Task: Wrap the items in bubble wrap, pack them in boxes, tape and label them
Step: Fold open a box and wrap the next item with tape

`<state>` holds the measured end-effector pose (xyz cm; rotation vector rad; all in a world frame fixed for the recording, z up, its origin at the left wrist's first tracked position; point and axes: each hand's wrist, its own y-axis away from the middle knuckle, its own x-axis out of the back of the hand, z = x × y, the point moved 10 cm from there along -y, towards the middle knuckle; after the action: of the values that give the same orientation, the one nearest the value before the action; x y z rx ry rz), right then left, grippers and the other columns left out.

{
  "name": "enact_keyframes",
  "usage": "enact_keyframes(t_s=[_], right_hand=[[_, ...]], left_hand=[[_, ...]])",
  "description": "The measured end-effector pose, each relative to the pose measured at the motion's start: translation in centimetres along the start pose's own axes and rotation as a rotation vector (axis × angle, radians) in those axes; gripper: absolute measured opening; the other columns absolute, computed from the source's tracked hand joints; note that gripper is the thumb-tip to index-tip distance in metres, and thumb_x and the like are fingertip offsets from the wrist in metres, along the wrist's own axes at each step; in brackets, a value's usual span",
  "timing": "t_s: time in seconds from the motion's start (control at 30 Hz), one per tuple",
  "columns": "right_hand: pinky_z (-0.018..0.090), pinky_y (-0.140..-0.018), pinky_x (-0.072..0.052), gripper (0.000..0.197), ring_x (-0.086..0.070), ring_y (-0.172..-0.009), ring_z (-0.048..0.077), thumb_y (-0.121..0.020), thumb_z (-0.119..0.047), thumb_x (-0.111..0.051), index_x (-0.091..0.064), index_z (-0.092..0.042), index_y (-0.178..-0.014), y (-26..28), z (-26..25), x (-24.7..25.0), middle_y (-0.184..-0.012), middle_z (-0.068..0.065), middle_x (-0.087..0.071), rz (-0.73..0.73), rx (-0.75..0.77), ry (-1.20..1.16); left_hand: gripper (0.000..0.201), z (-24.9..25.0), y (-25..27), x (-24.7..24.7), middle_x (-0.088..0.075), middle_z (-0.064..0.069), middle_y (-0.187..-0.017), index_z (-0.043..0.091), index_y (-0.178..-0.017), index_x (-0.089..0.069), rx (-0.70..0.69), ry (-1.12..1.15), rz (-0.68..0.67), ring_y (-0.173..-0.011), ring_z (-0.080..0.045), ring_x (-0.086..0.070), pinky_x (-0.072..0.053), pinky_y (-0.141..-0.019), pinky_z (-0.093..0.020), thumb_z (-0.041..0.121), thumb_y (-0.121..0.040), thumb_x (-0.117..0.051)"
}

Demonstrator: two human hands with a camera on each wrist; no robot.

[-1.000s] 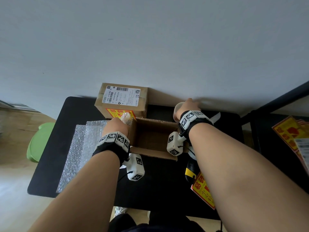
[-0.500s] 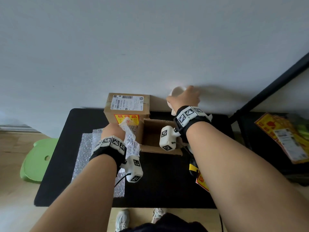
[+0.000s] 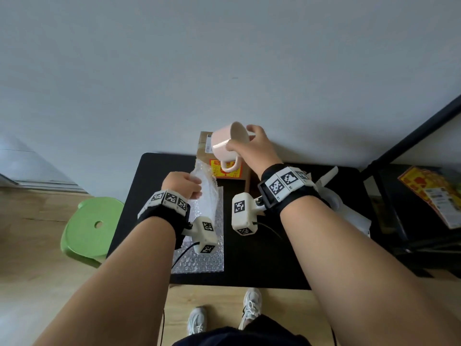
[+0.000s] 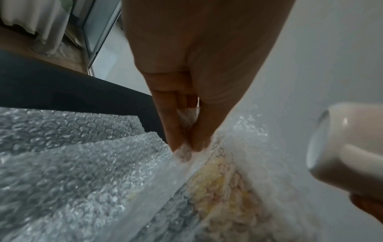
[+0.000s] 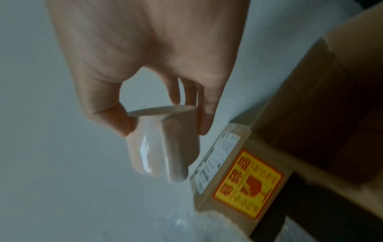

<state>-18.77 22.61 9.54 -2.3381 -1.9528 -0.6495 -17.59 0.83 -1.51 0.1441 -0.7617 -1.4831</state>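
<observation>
Right hand (image 3: pixel 252 151) holds mug (image 3: pixel 225 142) tilted, handle down.

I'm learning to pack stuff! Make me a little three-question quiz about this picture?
1. True or false: the right hand holds the pink mug up in the air, off the black table.
2. What does the left hand pinch? A) bubble wrap B) a label C) tape
3. Fill in: the sealed box carries a yellow and ___ sticker.

Key: 1 true; 2 A; 3 red.
</observation>
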Motion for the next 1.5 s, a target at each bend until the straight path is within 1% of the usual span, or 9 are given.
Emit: enact_keyframes(t_s=[0.23, 0.43, 0.67, 0.77, 0.87, 1.0, 1.17, 1.37, 1.5], right_hand=[[0.03, -0.08, -0.049, 0.044, -0.057, -0.098, 0.016, -0.079, -0.023, -0.069, -0.056, -0.019, -0.122, 2.7, -0.3, -5.1, -0.112, 0.0, -0.059, -0.205, -0.029, -0.003], [0.044, -0.101, -0.047, 0.053, -0.059, -0.106, 0.025, -0.055, -0.046, -0.066, -0.064, -0.018, -0.101, 3.9, 1.4, -6.5, -0.105, 0.003, -0.064, -0.287, -0.121, -0.046], [0.039, -0.095, -0.047, 0.031, -0.06, -0.095, 0.023, -0.075, -0.036, -0.065, -0.063, -0.018, -0.1, 4.2, 1.4, -7.2, -0.093, 0.002, -0.064, -0.356, -0.159, -0.277], [0.038, -0.094, -0.046, 0.037, -0.059, -0.097, 0.024, -0.074, -0.036, -0.066, -0.063, -0.015, -0.105, 4.3, 1.6, -7.3, -0.094, 0.002, -0.064, -0.383, -0.173, -0.317], [0.042, -0.104, -0.042, 0.035, -0.06, -0.106, 0.026, -0.079, -0.037, -0.064, -0.061, -0.018, -0.108, 4.2, 2.6, -7.2, -0.103, 0.004, -0.065, -0.379, -0.191, -0.22], [0.032, -0.092, -0.044, 0.025, -0.058, -0.106, 0.019, -0.083, -0.037, -0.064, -0.064, -0.022, -0.104, 4.1, 3.8, -6.3, -0.111, 0.002, -0.065, -0.33, -0.187, 0.006], [0.025, -0.067, -0.045, 0.052, -0.056, -0.092, 0.009, -0.08, -0.039, -0.072, -0.052, -0.017, -0.123, 3.7, 5.0, -5.0, -0.108, -0.002, -0.059, -0.243, -0.186, 0.166], [0.044, -0.093, -0.053, 0.066, -0.059, -0.103, 0.021, -0.069, -0.04, -0.076, -0.045, -0.021, -0.124, 3.2, 5.6, -5.4, -0.113, 0.003, -0.055, -0.237, -0.22, 0.125], [0.036, -0.086, -0.055, 0.071, -0.056, -0.102, 0.018, -0.068, -0.041, -0.081, -0.042, -0.023, -0.125, 2.6, 5.1, -5.9, -0.124, 0.004, -0.049, -0.203, -0.169, 0.171]], left_hand=[[0.011, 0.5, 0.5, 1.3, -0.068, -0.012, -0.069, 0.002, -0.079, -0.068, -0.066, 0.031, -0.009, -0.066, -0.025, -0.07, -0.059, -0.082, -0.039, -0.008, -0.083, -0.068], [0.01, 1.0, 0.5, 2.3, -0.067, -0.014, -0.064, -0.003, -0.075, -0.067, -0.076, 0.092, -0.01, -0.052, -0.018, -0.067, -0.061, -0.072, -0.034, -0.011, -0.079, -0.071], [0.012, 1.5, 0.8, 2.3, -0.068, -0.011, -0.059, 0.002, -0.069, -0.073, -0.122, 0.028, 0.02, -0.058, -0.024, -0.068, -0.061, -0.071, -0.034, 0.0, -0.081, -0.071], [0.015, 1.8, 1.0, 2.1, -0.067, -0.01, -0.056, 0.002, -0.066, -0.071, -0.133, 0.023, 0.021, -0.058, -0.026, -0.069, -0.061, -0.071, -0.036, -0.005, -0.079, -0.068], [0.013, 1.8, 0.9, 2.2, -0.065, -0.008, -0.051, -0.003, -0.068, -0.069, -0.122, 0.023, 0.029, -0.057, -0.026, -0.067, -0.061, -0.072, -0.038, -0.011, -0.077, -0.066], [0.023, 1.7, 0.6, 2.2, -0.064, -0.007, -0.051, 0.003, -0.063, -0.067, -0.096, 0.096, 0.02, -0.06, -0.028, -0.067, -0.06, -0.075, -0.04, -0.012, -0.08, -0.064], [0.003, 2.0, 0.9, 1.8, -0.068, -0.015, -0.069, -0.001, -0.082, -0.071, -0.081, 0.145, 0.0, -0.06, -0.023, -0.066, -0.061, -0.075, -0.037, -0.003, -0.081, -0.072], [0.01, 2.7, 0.9, 2.1, -0.061, -0.015, -0.061, -0.005, -0.078, -0.067, -0.011, 0.129, 0.001, -0.05, -0.023, -0.061, -0.06, -0.078, -0.037, -0.01, -0.079, -0.058], [0.012, 3.3, 1.5, 2.3, -0.06, -0.013, -0.066, -0.005, -0.083, -0.066, -0.023, 0.106, -0.054, -0.047, -0.02, -0.058, -0.055, -0.05, -0.026, -0.004, -0.084, -0.054]])
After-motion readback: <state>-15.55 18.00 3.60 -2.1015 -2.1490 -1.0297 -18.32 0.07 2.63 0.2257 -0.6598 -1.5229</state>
